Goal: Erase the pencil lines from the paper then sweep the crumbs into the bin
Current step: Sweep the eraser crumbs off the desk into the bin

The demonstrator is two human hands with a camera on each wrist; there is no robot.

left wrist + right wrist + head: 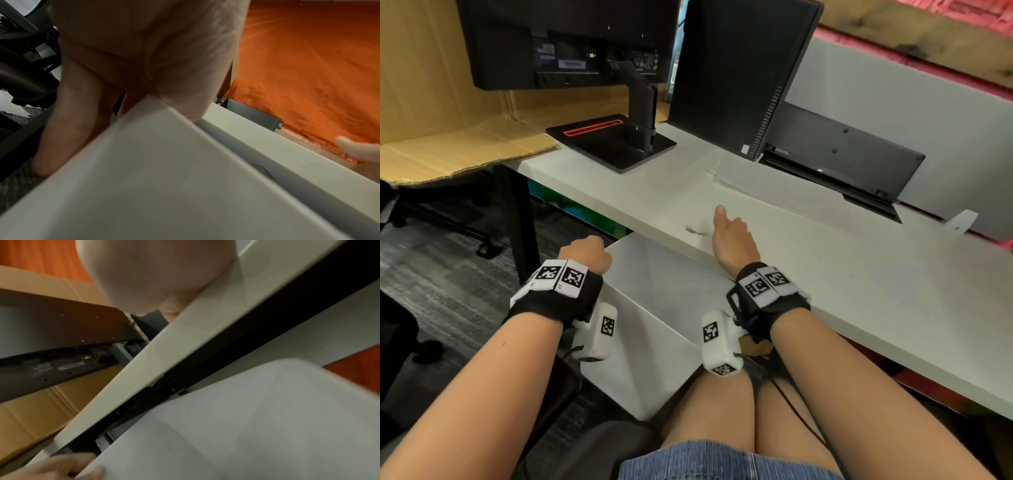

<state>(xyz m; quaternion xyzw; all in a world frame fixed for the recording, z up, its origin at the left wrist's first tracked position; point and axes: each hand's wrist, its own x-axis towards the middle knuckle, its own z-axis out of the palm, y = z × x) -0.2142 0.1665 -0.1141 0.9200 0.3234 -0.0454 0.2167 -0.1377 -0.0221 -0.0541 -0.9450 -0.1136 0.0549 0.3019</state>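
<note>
Two hands — left hand (585,251) gripping bin (654,274) rim; right hand (732,236) edge-on beside crumbs (693,230)

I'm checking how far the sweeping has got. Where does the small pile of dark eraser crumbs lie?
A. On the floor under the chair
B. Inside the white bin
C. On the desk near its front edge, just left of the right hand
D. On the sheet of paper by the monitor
C: the head view shows the crumbs on the desk near its front edge, left of the right hand, above the bin the left hand holds.
</note>
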